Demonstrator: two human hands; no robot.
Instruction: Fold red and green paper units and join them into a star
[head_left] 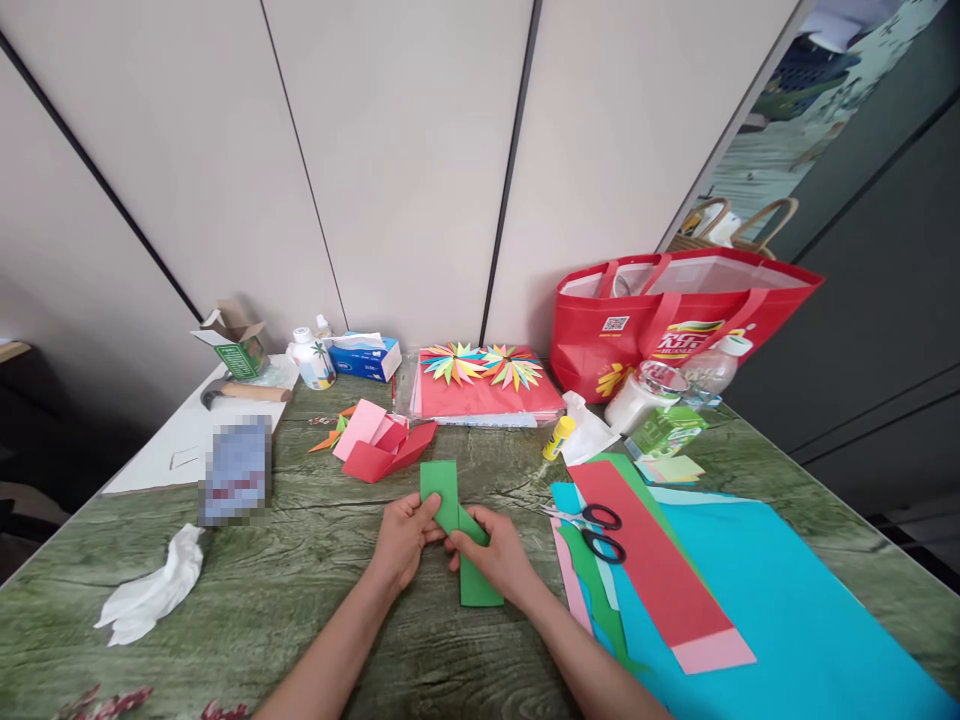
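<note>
Between my hands is a folded green paper [439, 480], held just above the wooden table. Its upper part points away from me, and its lower part angles down to the right. My left hand [403, 537] pinches the paper's left side, thumb on top. My right hand [493, 553] grips the right side at the middle, its thumb lying across the fold. Beyond them lie folded pink and red papers [386, 442]. To the right, black-handled scissors [600, 530] rest on a red paper strip [652, 560] over large blue sheets [780, 600].
At the back stand a red bag [622, 345], a tissue box [367, 357], a white bottle [311, 358] and paper star shapes [454, 364]. A yellow glue stick [559, 438] is at the centre right. On the left are a hammer [247, 392] and crumpled tissue [154, 590].
</note>
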